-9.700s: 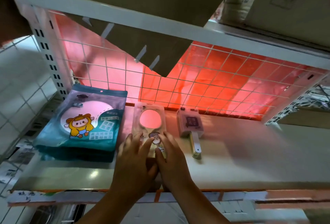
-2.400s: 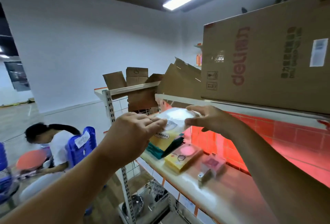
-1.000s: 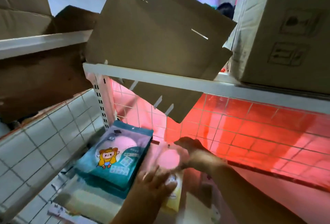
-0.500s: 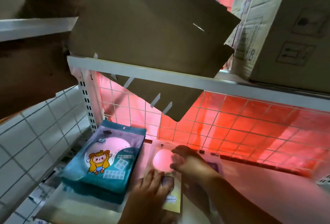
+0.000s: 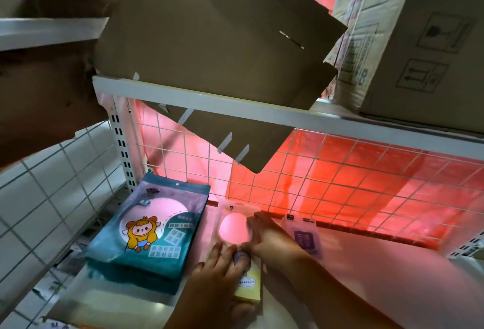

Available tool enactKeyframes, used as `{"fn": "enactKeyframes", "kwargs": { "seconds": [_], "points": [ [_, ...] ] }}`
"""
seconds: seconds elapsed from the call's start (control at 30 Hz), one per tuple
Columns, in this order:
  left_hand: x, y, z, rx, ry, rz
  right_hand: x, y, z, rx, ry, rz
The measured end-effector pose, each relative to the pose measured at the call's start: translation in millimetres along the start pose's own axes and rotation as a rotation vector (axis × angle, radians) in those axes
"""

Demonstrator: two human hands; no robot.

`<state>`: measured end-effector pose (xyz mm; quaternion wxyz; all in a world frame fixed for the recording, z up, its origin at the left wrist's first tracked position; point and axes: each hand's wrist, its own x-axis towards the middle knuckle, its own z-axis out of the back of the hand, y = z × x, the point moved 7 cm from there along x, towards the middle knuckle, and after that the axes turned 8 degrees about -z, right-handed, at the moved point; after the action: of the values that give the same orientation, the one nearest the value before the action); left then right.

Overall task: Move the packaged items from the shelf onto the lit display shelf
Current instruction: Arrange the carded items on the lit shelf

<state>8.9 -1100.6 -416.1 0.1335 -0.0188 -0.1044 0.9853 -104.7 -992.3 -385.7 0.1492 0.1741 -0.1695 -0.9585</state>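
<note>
The yellow package (image 5: 234, 229) with the round window lies flat on the lit shelf (image 5: 366, 271), between the stack of teal packages (image 5: 154, 231) and a small purple package (image 5: 305, 239). Both hands are on it, close together. The left hand (image 5: 217, 271) presses its near half with straight fingers. The right hand (image 5: 269, 239) lies along its right edge beside the window; whether it pinches that edge, I cannot tell.
</note>
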Motion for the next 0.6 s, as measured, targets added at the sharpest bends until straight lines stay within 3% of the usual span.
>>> {"fn": "enactKeyframes", "kwargs": {
  "seconds": [0.2, 0.6],
  "points": [
    [-0.1, 8.6, -8.6, -0.018, 0.014, -0.036, -1.3, -0.2, -30.9, 0.153, 0.073, -0.171],
    [-1.0, 14.3, -6.1, -0.006, -0.024, -0.173, -0.4, -1.5, -44.0, 0.33, 0.07, -0.305]
  ]
}}
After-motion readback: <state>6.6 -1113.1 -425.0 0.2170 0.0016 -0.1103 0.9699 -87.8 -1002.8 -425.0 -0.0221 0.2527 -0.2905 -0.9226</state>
